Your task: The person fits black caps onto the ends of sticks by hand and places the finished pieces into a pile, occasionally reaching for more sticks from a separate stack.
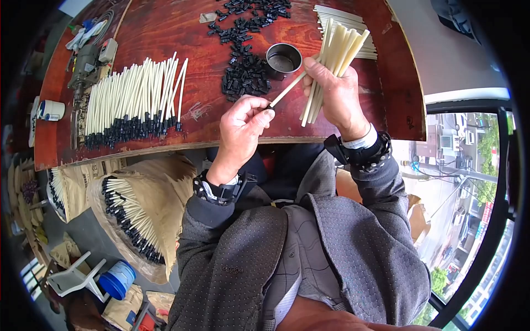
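Note:
A bundle of cream-coloured tubes [338, 49] is gripped in my right hand [338, 91], fanned out at the top. One tube [289, 90] slants out of the bundle toward my left hand [243, 124]. Thumb and fingers of that hand pinch a small black plastic fitting [270, 107] at the tube's lower end. Loose black fittings [245, 71] lie in a heap just beyond my left hand. Between the heap and my right hand stands a round dark metal cup [284, 58]. Tubes with black ends [138, 94] lie side by side in a row at the left.
More plain tubes [367, 47] lie at the table's far right. A metal clamp-like device [84, 66] and a white cup [52, 110] are at the left edge of the reddish wooden table [165, 33]. Below left are sacks of capped tubes [132, 220], a white stool [74, 276] and a blue bucket [117, 279].

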Available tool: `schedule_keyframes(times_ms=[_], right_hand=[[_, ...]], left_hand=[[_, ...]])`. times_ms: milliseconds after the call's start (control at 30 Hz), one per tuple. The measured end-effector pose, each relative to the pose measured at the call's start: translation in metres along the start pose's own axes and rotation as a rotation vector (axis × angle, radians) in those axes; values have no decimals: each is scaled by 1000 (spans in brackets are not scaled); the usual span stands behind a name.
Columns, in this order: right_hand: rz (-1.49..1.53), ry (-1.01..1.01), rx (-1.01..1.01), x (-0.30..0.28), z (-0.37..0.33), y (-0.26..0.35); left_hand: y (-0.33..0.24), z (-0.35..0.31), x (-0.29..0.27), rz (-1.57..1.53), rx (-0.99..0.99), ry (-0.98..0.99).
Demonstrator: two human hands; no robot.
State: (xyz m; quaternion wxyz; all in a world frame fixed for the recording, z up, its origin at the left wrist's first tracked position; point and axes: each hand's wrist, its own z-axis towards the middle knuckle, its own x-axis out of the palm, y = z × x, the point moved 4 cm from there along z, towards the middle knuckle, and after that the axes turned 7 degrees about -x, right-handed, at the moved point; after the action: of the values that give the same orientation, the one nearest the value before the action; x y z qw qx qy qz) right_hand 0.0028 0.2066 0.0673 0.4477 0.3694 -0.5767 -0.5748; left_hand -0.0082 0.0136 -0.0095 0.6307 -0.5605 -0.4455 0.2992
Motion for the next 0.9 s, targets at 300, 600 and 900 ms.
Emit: schedule_keyframes(times_ms=[300, 600, 900], right_hand=[[-55, 8, -49, 7, -12, 7], [-100, 155, -44, 26, -14, -9], [-104, -61, -47, -1, 4, -17]], left_hand=[[-3, -7, -8, -107, -131, 49], [-19, -17, -25, 435, 395, -225], [-56, -43, -166, 1201, 386, -782]])
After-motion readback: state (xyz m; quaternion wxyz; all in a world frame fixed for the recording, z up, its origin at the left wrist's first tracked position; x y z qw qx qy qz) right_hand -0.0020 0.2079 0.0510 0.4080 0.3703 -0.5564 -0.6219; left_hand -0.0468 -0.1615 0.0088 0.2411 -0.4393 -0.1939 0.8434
